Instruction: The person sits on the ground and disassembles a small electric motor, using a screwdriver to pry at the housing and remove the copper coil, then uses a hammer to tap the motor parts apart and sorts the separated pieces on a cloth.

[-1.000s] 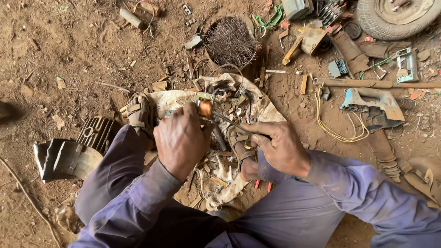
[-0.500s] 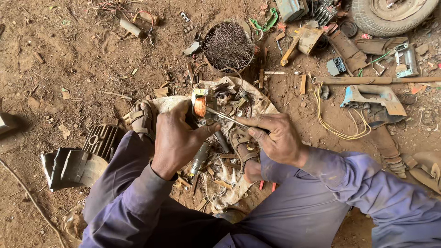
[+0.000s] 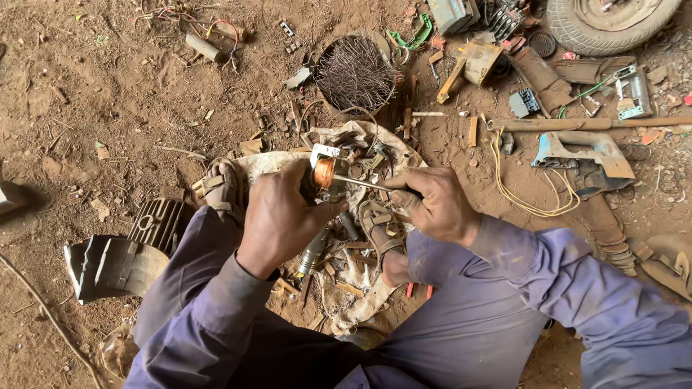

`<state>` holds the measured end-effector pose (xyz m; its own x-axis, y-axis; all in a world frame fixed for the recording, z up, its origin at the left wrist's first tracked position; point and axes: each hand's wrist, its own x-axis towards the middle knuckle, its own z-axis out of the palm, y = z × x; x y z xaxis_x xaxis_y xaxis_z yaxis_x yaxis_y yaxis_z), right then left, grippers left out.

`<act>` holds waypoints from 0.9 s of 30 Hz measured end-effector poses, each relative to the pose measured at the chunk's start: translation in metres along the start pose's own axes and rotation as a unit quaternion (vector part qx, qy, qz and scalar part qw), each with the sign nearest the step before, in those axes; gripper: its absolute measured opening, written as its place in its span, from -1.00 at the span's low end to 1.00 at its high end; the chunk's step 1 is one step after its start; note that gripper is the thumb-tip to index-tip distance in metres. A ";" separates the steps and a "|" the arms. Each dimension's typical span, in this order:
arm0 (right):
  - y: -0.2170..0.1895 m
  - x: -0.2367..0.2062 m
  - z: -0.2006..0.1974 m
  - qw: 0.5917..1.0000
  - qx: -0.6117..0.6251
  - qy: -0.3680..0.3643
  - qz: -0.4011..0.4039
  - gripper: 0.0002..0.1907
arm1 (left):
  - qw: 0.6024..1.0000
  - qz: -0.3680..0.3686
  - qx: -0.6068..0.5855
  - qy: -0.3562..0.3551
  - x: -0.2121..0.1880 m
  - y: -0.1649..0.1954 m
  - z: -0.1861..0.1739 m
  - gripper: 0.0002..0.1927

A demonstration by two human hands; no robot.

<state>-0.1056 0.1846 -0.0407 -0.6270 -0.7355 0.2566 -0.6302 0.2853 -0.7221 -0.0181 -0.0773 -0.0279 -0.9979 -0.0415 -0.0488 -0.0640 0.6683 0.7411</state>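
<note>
My left hand (image 3: 282, 215) grips a small copper-wound coil in a metal frame (image 3: 324, 171), held above a dirty cloth (image 3: 339, 288) strewn with metal scraps. My right hand (image 3: 432, 205) holds a thin metal tool like a screwdriver (image 3: 364, 185), its tip against the coil. Both arms wear purple-blue sleeves. My sandalled feet (image 3: 220, 186) rest on the cloth on either side of the scraps. A grey cylindrical part (image 3: 313, 252) lies just below my left hand.
A finned metal housing (image 3: 119, 252) lies at the left on the dirt. A bundle of thin wire (image 3: 355, 72) sits beyond the cloth. Yellow cord (image 3: 530, 194), a wooden-handled tool (image 3: 577, 124), a tyre (image 3: 605, 21) and assorted scrap crowd the right and far side.
My left hand has raised the copper coil higher and turned it toward me. My right hand has brought the thin tool up against it.
</note>
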 end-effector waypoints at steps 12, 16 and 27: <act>-0.008 0.006 0.001 1.000 -0.010 0.025 -0.014 -0.86 | 0.991 -0.024 -0.126 -0.040 -0.003 0.009 -0.015 -0.38; -0.034 0.007 -0.007 0.990 -0.140 0.024 -0.001 -0.88 | 0.985 -0.004 0.157 0.072 -0.006 0.008 -0.001 -0.46; -0.054 0.003 -0.013 0.969 -0.170 -0.109 0.144 -0.87 | 0.935 -0.013 0.348 0.071 0.012 -0.008 0.044 -0.72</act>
<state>-0.0795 0.1752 0.0074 -0.7104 -0.6976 -0.0930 -0.5818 0.6566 -0.4800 -0.0298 -0.0501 -0.0640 -0.9893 -0.1305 0.0651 -0.1218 0.9848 0.1239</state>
